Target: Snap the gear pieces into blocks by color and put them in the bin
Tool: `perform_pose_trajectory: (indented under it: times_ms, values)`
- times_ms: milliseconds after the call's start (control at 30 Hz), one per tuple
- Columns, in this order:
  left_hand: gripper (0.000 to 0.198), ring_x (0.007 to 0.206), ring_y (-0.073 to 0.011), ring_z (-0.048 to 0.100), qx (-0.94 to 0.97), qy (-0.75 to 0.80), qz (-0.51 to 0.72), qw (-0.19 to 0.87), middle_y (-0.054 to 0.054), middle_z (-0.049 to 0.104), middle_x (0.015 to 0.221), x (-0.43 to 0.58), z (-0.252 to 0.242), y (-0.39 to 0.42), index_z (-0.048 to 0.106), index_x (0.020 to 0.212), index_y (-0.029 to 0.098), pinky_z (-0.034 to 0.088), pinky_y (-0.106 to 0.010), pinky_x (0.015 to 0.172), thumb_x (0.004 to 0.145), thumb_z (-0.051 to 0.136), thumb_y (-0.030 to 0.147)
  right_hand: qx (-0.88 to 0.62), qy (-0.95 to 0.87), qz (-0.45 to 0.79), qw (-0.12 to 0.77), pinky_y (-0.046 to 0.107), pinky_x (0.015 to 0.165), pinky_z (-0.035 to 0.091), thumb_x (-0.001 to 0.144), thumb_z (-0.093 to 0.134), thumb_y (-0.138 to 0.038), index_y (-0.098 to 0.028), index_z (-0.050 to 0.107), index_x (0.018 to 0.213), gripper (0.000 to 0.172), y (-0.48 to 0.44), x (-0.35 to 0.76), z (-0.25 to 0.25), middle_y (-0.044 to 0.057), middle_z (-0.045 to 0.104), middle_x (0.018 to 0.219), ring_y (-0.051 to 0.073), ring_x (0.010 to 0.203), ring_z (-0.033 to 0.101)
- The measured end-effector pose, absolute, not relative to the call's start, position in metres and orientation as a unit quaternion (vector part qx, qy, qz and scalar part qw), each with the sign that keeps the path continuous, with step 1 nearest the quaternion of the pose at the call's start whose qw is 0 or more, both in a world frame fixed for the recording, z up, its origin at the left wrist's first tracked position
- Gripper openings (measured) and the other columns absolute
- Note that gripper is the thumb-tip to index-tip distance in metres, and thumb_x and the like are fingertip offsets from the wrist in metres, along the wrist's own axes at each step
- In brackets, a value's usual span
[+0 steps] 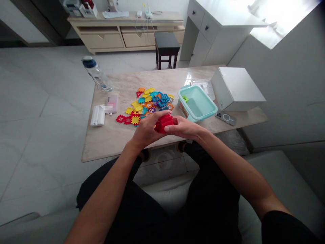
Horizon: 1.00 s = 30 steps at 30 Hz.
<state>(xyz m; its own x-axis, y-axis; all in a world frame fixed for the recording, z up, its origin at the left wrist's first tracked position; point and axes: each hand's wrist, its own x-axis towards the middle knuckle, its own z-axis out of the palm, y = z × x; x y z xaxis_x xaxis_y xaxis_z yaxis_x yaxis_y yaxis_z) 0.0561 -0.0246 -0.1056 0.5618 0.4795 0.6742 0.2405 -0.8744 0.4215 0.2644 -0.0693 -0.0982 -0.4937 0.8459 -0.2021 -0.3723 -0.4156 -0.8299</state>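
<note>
Red toothed tiles [164,124] clamped between left hand [149,128] and right hand [185,127], colourful tile pile [149,104] just beyond

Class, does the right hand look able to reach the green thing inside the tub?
Probably yes: the tub is open above the green thing, though the right hand is occupied with red pieces.

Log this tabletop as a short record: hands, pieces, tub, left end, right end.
Left hand: grips red pieces, together with the right
Right hand: grips the same red pieces
Loose pieces: multicoloured pile on the table, beyond the hands
Tub: light teal, uncovered, green pieces inside
Left end: upright bottle, white packet
Right end: white box, phone lying face down
</note>
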Motion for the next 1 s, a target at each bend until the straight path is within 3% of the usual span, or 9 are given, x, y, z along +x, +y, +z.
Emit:
perform_pose_trajectory:
  times_ms: [167,500,800,1000]
  values:
    - [0.068,0.116,-0.0241,0.084,0.868,0.194,0.430,0.157,-0.011,0.083,0.135,0.058,-0.102,-0.027,0.067,0.147,0.026,0.069,-0.034,0.104,0.090,0.096,0.046,-0.296,-0.361,0.790,0.397,0.031,0.097,0.065,0.073,0.106,-0.054,-0.014,0.085,0.106,0.056,-0.070,0.272,-0.097,0.010,0.085,0.105,0.020,0.100,0.079]
    - [0.088,0.127,-0.0285,0.082,0.869,0.167,0.434,0.168,-0.013,0.079,0.145,0.059,-0.106,-0.027,0.058,0.163,0.028,0.069,-0.039,0.110,0.087,0.097,0.050,-0.297,-0.366,0.795,0.382,0.027,0.089,0.065,0.077,0.105,-0.050,-0.013,0.085,0.106,0.051,-0.067,0.278,-0.101,0.010,0.085,0.108,0.018,0.096,0.080]
    - [0.076,0.119,-0.0251,0.084,0.868,0.154,0.444,0.159,-0.012,0.082,0.140,0.060,-0.103,-0.029,0.066,0.156,0.026,0.069,-0.035,0.107,0.088,0.097,0.044,-0.297,-0.371,0.798,0.370,0.029,0.095,0.064,0.078,0.105,-0.046,-0.013,0.084,0.109,0.050,-0.069,0.279,-0.101,0.009,0.085,0.108,0.019,0.101,0.079]
    - [0.078,0.125,-0.0246,0.082,0.878,0.154,0.428,0.149,-0.012,0.081,0.144,0.061,-0.108,-0.026,0.059,0.164,0.027,0.068,-0.037,0.112,0.094,0.092,0.039,-0.304,-0.363,0.785,0.400,0.029,0.094,0.064,0.072,0.109,-0.043,-0.015,0.085,0.102,0.047,-0.072,0.269,-0.098,0.008,0.085,0.105,0.019,0.099,0.079]
